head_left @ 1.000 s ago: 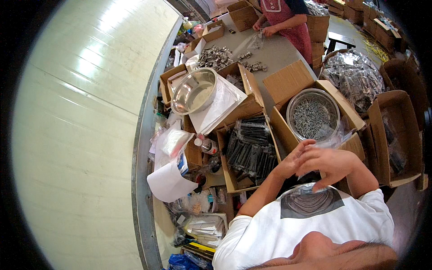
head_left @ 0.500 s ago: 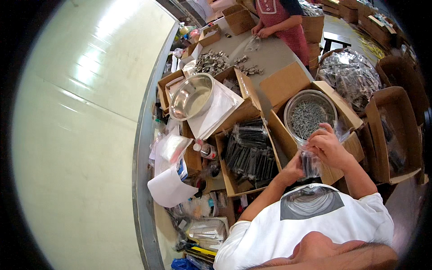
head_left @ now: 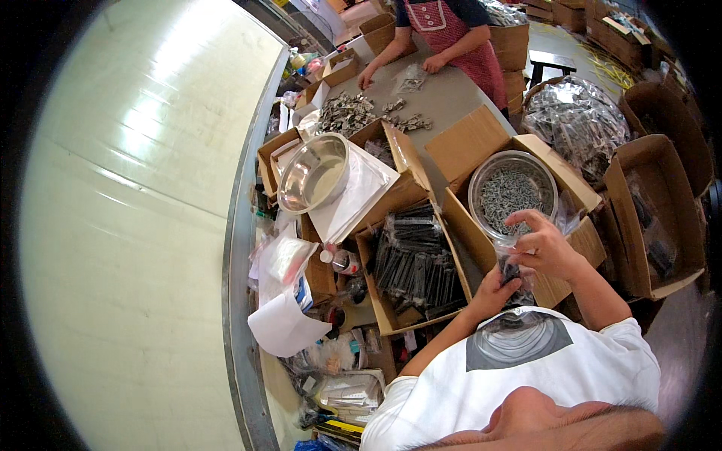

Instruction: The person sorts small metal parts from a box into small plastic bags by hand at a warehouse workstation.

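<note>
Close to my body, my left hand [head_left: 492, 293] is closed around a clear plastic bag [head_left: 520, 289] with something dark in it. My right hand [head_left: 553, 249] is at the upper end of the bag, lower fingers and thumb bent against the plastic, index finger raised over the near rim of a round bowl [head_left: 555, 184]. Many small grey screws [head_left: 511, 197] lie in that bowl, which sits in an open cardboard box [head_left: 470, 139]. Whether the right fingers also pinch a screw is hidden.
Left of my hands stands a carton of black packaged strips [head_left: 417, 259]. Beyond it are a steel basin [head_left: 312, 174] on white sheets and a pile of metal parts [head_left: 346, 113]. A co-worker in a red apron [head_left: 459, 37] stands across the table. Cartons [head_left: 654, 218] crowd the right.
My right index finger has lifted and the fingers have spread a little. Dark contents now show in the bag. The co-worker's hands have moved apart, one toward the metal parts.
</note>
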Demonstrator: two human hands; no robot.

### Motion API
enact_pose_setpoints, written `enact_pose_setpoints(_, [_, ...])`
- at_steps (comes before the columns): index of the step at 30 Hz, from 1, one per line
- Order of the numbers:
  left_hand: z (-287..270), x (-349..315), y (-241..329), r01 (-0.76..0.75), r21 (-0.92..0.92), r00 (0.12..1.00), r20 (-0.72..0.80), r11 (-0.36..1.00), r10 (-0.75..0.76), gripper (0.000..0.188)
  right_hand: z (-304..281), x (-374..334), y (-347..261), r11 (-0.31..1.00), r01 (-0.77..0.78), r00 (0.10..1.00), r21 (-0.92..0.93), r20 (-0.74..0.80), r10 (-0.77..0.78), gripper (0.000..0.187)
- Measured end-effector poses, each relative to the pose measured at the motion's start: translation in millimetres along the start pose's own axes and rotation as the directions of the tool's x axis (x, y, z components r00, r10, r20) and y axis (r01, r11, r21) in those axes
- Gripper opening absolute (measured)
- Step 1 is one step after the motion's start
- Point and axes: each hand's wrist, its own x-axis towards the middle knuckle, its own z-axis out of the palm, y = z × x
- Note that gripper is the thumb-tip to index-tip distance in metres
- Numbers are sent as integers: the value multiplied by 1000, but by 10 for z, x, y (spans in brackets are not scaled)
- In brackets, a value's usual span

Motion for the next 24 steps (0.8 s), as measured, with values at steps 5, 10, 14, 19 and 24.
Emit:
enact_pose_setpoints(5, [27,-33,51,1,44,1000,2,999,-1,28,-136,46,38,669,-618,778,412,439,449,11])
enact_pose_setpoints(10, [-144,-13,-28,-67,359,997,61,931,49,30,-38,-31,216,862,-366,912,350,322,256,15])
enact_pose_setpoints(14, [48,-20,290,-174,34,941,-290,984,176,26,-4,-64,134,923,-226,967,312,185,174,16])
enact_pose_setpoints(19, [-57,0,273,-219,334,843,-408,917,350,19,14,-56,66,968,-182,980,175,107,165,18])
enact_pose_setpoints(24, [75,45,473,-148,632,830,-339,760,444,16,-18,-106,-36,968,-205,979,146,46,201,16])
